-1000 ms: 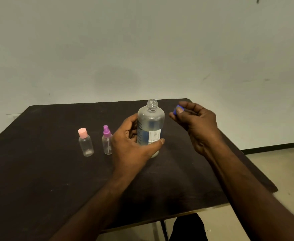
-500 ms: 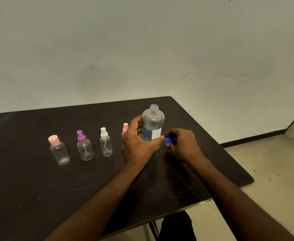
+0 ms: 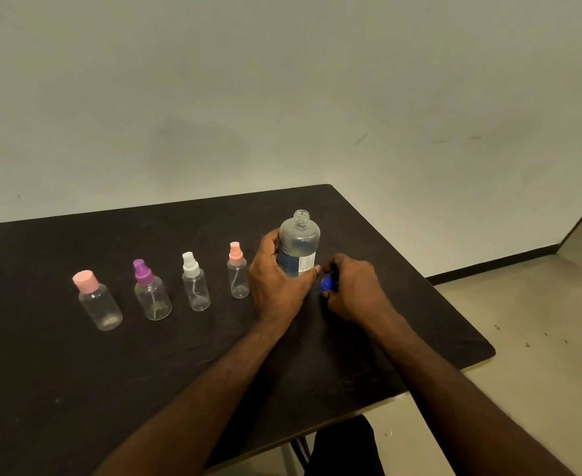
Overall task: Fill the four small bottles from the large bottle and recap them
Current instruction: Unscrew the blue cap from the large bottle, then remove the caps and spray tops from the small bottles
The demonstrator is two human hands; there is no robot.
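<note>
Filling has not begun. Left hand [image 3: 276,280] grips the big open bottle [image 3: 299,247], standing on the dark table [image 3: 76,389]. Right hand [image 3: 353,290] pinches its blue cap [image 3: 327,284] low by the tabletop. Four small bottles [image 3: 195,283] stand capped in a row just left; I think one needs opening next. Behind is a plain wall [image 3: 282,97].

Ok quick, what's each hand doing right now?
Left hand: grips the large bottle.
Right hand: pinches the blue cap.

Four small bottles [image 3: 193,286] stand left of the large bottle [image 3: 299,245] on the table [image 3: 76,389].
</note>
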